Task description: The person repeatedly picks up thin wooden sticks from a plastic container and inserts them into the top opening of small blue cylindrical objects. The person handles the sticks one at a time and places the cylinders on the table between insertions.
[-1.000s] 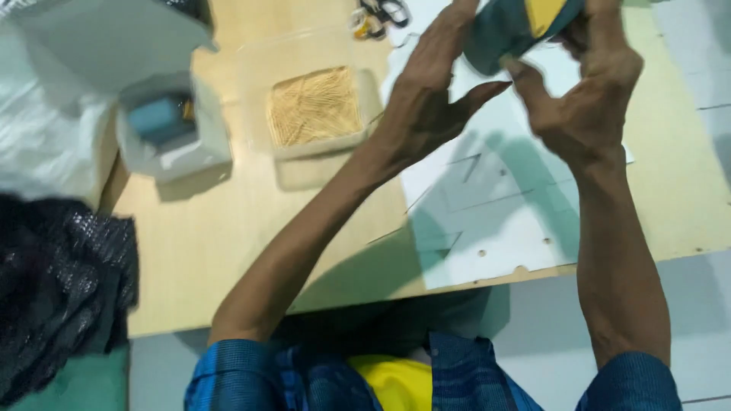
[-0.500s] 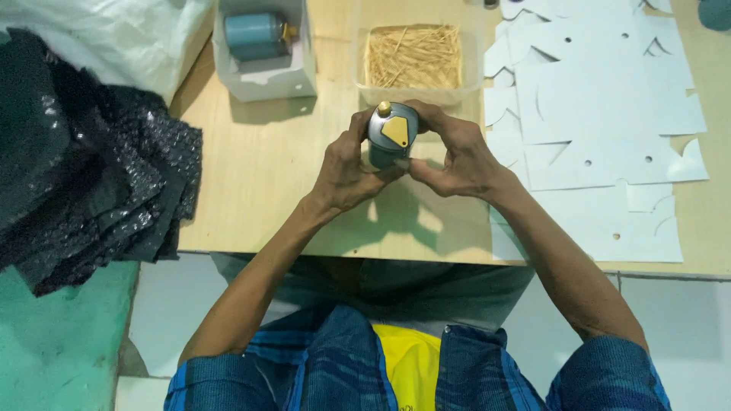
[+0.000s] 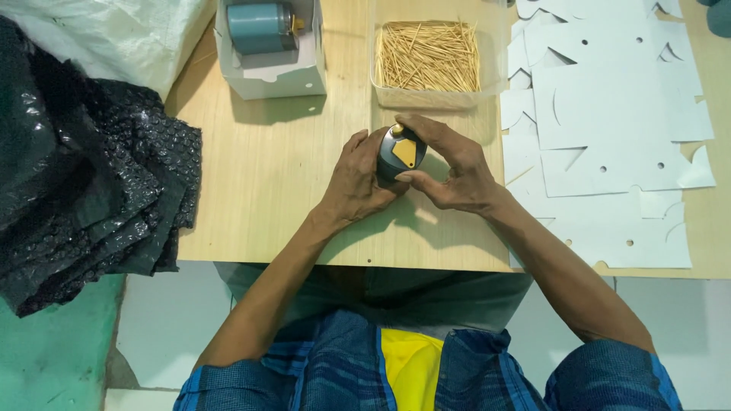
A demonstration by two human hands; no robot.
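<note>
- Your left hand [image 3: 358, 179] wraps the left side of a small dark cylinder [image 3: 399, 152]; its fingers are curled against the body and grasp it.
- Your right hand [image 3: 449, 171] closes on the same cylinder from the right; the thumb lies under its front edge, and the fingers arch over its top.
- The cylinder stands between both hands on the wooden tabletop [image 3: 282, 183], near the middle of the board. Its top face is dark, with a yellow shield-shaped patch and a small brass-coloured knob at the far edge.
- Just beyond the hands sits a clear plastic tray [image 3: 381, 84] filled with thin wooden sticks [image 3: 430, 53].
- To the left of the tray, an open white cardboard box [image 3: 274, 76] holds a teal cylinder [image 3: 263, 27] lying on its side, brass end pointing right.
- To the right of your hands, flat white die-cut card blanks [image 3: 609, 129] with punched holes overlap one another on the tabletop.
- At the left edge, a heap of black bubble wrap [image 3: 76, 175] hangs over the table; a white plastic sheet [image 3: 114, 30] lies behind it.
</note>
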